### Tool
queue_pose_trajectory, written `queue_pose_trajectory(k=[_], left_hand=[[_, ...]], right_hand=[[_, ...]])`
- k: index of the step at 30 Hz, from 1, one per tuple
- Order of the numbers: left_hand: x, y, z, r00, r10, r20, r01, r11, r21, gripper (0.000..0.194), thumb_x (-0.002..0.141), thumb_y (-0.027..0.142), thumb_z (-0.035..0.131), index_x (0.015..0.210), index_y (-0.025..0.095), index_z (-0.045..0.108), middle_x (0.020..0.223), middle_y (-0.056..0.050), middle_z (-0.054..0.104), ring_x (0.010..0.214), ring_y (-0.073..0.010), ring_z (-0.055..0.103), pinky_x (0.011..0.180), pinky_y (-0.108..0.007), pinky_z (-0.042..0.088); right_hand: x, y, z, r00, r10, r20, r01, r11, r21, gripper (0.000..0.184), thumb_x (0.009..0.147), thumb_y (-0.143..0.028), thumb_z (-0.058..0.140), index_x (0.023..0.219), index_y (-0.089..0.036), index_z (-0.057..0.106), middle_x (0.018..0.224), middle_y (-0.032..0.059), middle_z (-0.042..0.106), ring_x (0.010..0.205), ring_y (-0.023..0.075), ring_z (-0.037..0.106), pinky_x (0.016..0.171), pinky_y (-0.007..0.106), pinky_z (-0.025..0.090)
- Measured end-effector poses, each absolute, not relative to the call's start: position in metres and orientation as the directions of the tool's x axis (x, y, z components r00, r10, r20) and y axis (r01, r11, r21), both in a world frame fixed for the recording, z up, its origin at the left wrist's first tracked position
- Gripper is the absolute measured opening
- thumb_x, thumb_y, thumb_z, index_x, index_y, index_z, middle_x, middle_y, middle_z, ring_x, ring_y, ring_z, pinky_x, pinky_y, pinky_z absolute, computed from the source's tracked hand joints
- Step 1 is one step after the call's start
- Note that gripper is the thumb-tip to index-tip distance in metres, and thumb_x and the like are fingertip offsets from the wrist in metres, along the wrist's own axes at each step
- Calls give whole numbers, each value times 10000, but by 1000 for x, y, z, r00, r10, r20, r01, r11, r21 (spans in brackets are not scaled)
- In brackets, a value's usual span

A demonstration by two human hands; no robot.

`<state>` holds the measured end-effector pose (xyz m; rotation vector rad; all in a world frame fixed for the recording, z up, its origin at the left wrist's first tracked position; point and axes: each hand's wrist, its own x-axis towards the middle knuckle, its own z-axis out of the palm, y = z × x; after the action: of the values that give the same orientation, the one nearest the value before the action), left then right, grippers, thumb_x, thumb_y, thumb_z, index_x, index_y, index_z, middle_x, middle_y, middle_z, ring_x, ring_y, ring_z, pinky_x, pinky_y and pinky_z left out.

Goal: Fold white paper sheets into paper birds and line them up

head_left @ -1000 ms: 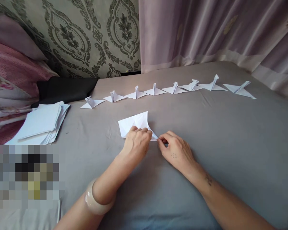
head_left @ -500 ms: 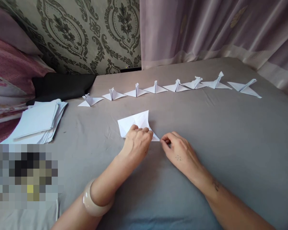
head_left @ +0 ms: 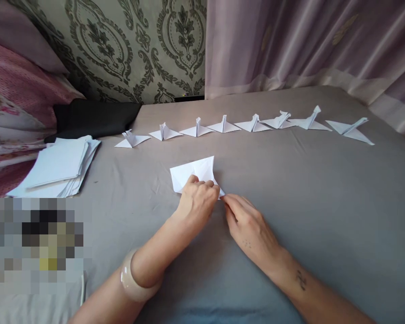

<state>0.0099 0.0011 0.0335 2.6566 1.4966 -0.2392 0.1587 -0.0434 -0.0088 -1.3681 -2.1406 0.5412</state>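
Note:
A partly folded sheet of white paper [head_left: 189, 172] with creases lies on the grey cover, its narrow corner pointing right. My left hand [head_left: 200, 197] is closed over the near side of the paper, knuckles up, with the fingertips hidden beneath. At the right corner, my right hand [head_left: 249, 221] pinches the paper's tip between closed fingers; the exact grip is partly hidden. Beyond both hands stands a curved row of several folded white paper figures [head_left: 224, 125] with spread wings and raised middle points.
To the left is a stack of white paper [head_left: 59, 164], beside a black cloth-like item [head_left: 94, 118]. The grey cover [head_left: 307, 198] runs back to a patterned wall and a mauve curtain [head_left: 273, 45]. A blurred patch hides the lower left.
My right hand has turned, its fingers now pointing more forward at the paper's corner and closer to my left hand. The left hand keeps its hold; the view has shifted slightly.

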Motion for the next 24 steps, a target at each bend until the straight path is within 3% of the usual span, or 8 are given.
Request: queue_pose_trajectory(k=[6, 9, 14, 24], left_hand=[[-24, 6, 44, 474, 853, -221, 880, -467, 85, 197, 911, 199, 469, 781, 167, 614, 797, -50, 678, 750, -210, 634, 745, -355, 365], [-49, 10, 47, 476, 861, -181, 873, -437, 215, 152, 912, 254, 504, 864, 201, 637, 838, -13, 686, 801, -184, 618, 815, -341, 363], [-67, 18, 49, 490, 826, -278, 849, -380, 366, 150, 864, 251, 529, 815, 211, 664, 663, 27, 633, 633, -130, 548, 686, -265, 365], [-75, 26, 47, 423, 829, -365, 855, -232, 463, 264, 874, 362, 471, 846, 170, 650, 691, 11, 608, 601, -117, 495, 556, -236, 331]], right_hand=[[151, -51, 2, -423, 893, 155, 803, 449, -392, 258, 916, -68, 403, 1052, -188, 587, 956, 73, 656, 907, 210, 600, 818, 354, 486], [149, -53, 2, -435, 883, 174, 816, 469, -339, 227, 943, -123, 411, 1069, -180, 591, 956, 74, 647, 861, 205, 593, 778, 354, 483], [145, -53, -3, -444, 880, 170, 842, 475, -255, 258, 949, -164, 424, 1149, -142, 586, 970, 97, 631, 823, 208, 578, 724, 362, 479], [140, -53, -4, -451, 884, 118, 865, 466, -184, 381, 951, -240, 428, 1289, -95, 528, 969, 120, 605, 820, 216, 542, 706, 373, 468]])
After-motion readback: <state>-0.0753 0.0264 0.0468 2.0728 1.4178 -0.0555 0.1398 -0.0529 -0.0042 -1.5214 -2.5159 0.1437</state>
